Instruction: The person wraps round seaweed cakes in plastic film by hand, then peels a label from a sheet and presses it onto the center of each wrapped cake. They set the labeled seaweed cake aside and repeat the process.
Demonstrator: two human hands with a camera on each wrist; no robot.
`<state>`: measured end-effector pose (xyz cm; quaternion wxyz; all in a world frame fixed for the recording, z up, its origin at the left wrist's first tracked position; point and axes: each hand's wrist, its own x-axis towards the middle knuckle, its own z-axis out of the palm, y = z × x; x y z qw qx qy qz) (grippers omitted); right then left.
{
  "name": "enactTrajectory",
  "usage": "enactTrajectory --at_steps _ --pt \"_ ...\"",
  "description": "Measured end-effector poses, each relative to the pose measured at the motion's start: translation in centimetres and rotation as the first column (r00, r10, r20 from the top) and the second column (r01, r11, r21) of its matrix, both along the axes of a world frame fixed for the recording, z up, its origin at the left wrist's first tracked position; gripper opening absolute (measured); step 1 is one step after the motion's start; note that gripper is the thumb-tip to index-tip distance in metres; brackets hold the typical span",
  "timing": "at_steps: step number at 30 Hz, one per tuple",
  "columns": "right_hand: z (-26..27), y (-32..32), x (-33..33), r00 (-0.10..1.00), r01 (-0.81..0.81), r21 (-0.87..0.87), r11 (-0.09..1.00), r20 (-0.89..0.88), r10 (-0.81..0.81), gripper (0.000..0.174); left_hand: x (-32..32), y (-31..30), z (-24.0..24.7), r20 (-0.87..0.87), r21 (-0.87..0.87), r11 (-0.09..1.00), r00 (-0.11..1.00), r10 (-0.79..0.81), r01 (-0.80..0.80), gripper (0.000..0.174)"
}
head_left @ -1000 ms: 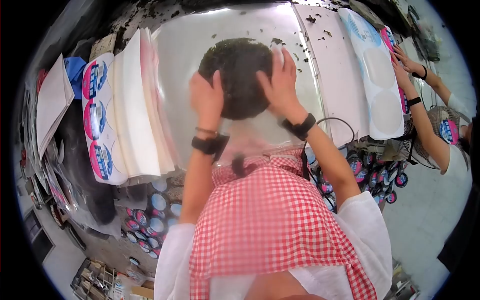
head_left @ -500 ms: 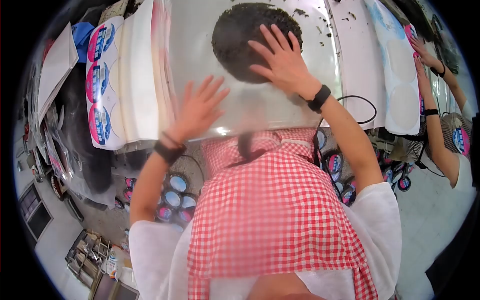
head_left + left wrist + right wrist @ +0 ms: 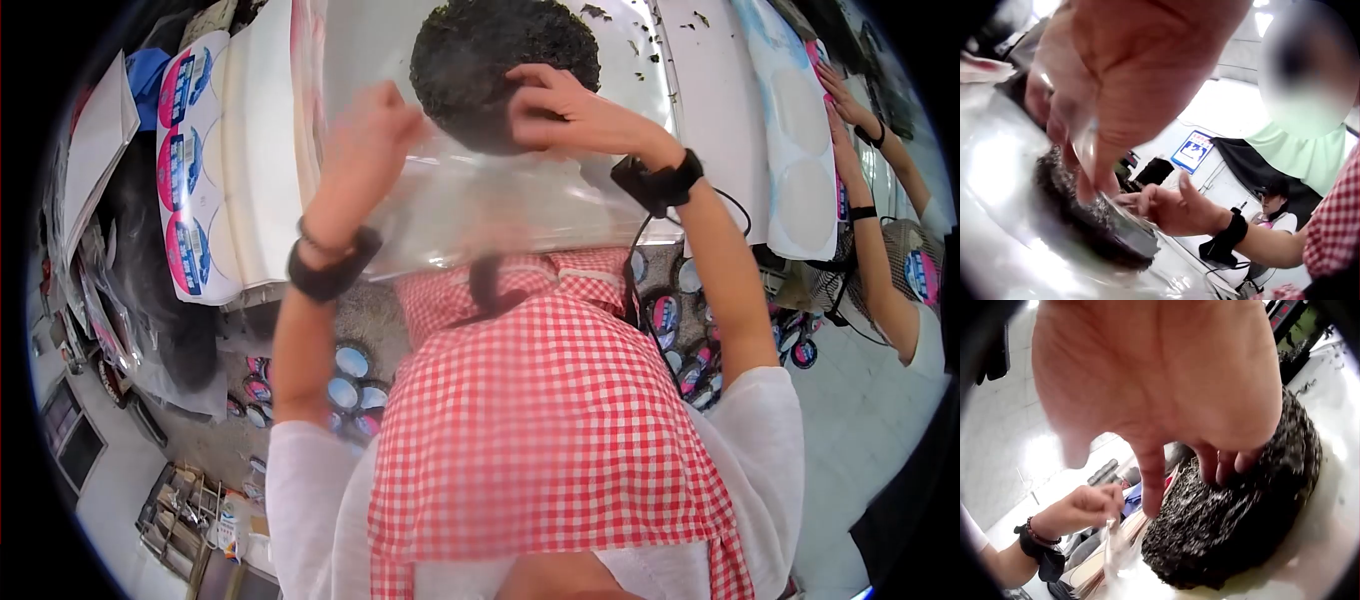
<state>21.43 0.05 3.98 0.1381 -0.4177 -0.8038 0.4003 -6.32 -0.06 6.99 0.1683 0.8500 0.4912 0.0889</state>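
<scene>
Above the near left part of the glossy tabletop (image 3: 372, 40), the left hand (image 3: 370, 145) pinches a bit of clear film (image 3: 1113, 547) between curled fingers, lifted off the surface. Just across from it the right hand (image 3: 570, 112) has its fingers apart and a little bent, hovering over or touching the near right side of the dark round cake (image 3: 490, 60); from where I stand, I can't tell which. That cake, flaky and nearly black, lies flat on the tabletop, just beyond the two hands. Dark flakes (image 3: 640, 48) are scattered to its right, some of them on a pale sheet (image 3: 712, 130), and past that lies a sheet of round white stickers (image 3: 803, 130). Over on the left sit layered white sheets (image 3: 265, 150) and a strip of pink and blue labels (image 3: 186, 170). Beyond the right side, another person (image 3: 890, 300) reaches in with both hands, and round labelled packs (image 3: 350, 362) lie on the floor below
</scene>
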Motion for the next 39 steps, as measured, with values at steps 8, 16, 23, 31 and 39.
enactTrajectory --at_steps 8,16,23,31,39 --pt "2.5 4.4 0.8 0.977 -0.205 -0.141 0.969 0.035 0.212 0.018 10.4 -2.7 -5.7 0.256 0.338 0.9 0.947 0.193 -0.274 0.069" --pt "1.4 -6.6 -1.2 0.752 0.404 0.624 0.669 0.19 -0.631 0.054 11.1 -2.0 -7.3 0.036 0.203 0.924 0.945 0.324 -0.325 0.063" --pt "0.1 -4.0 -4.6 0.664 0.414 0.785 0.46 0.086 -0.743 0.057 11.6 -1.9 -7.2 -0.044 0.242 0.901 0.923 0.382 -0.361 0.06" --pt "10.0 -15.1 17.1 0.211 0.176 0.763 0.622 0.588 -0.781 0.029 11.4 -1.6 -8.3 0.02 0.287 0.881 0.922 0.386 -0.375 0.064" --pt "29.5 -19.6 28.8 -0.011 -0.283 0.956 0.069 0.069 -0.998 0.025 11.2 -1.7 -7.4 0.015 0.25 0.906 0.937 0.349 -0.341 0.063"
